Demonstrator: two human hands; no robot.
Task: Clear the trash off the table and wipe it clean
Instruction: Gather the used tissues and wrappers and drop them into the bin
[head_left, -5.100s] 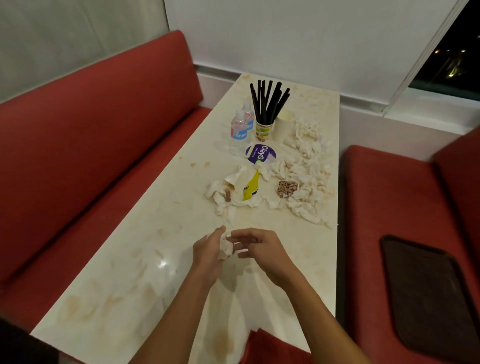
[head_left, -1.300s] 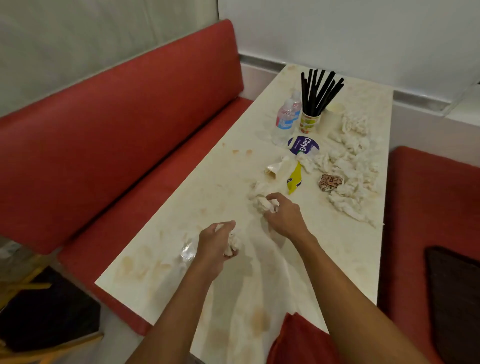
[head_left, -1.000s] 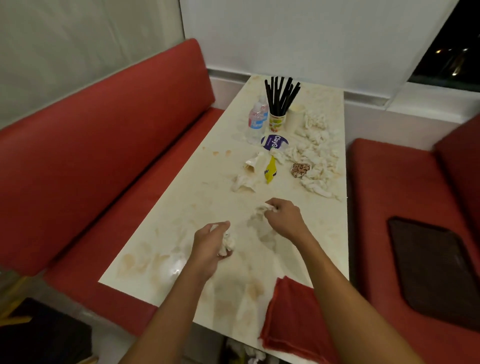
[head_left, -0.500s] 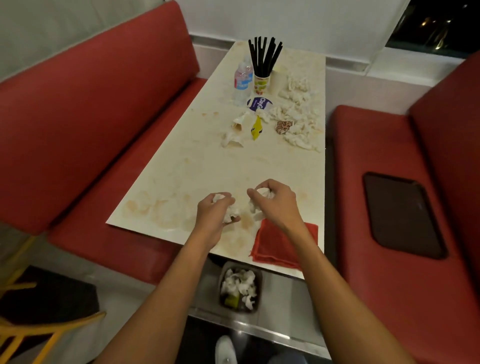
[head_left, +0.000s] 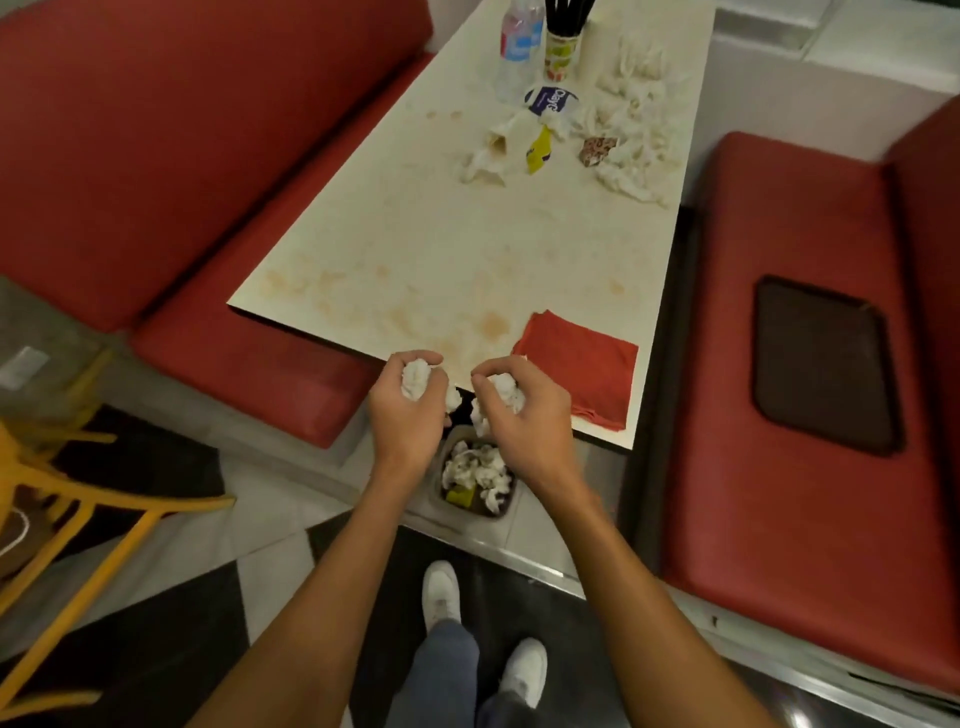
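My left hand (head_left: 410, 410) grips a wad of crumpled white tissue (head_left: 415, 378) at the table's near edge. My right hand (head_left: 524, 421) grips another crumpled tissue wad (head_left: 505, 388) beside it. Both hands hover above a small trash bin (head_left: 506, 506) on the floor, which holds several tissues and a yellow wrapper. The stained cream table (head_left: 467, 249) carries a folded red cloth (head_left: 582, 374) at its near right corner. Farther back lie more crumpled tissues (head_left: 631, 145), a yellow sachet (head_left: 539, 151), a brown patterned wrapper (head_left: 596, 150) and a blue-and-white lid (head_left: 550, 100).
A water bottle (head_left: 517, 44) and a cup of black straws (head_left: 562, 47) stand at the table's far end. Red bench seats (head_left: 234, 364) flank the table; a dark tray (head_left: 823, 364) lies on the right bench. A yellow chair (head_left: 62, 499) stands at left. My feet are below.
Both hands have drawn back from the table's near part to just past its edge, above the bin, each still holding its tissue wad. The view tilted down.
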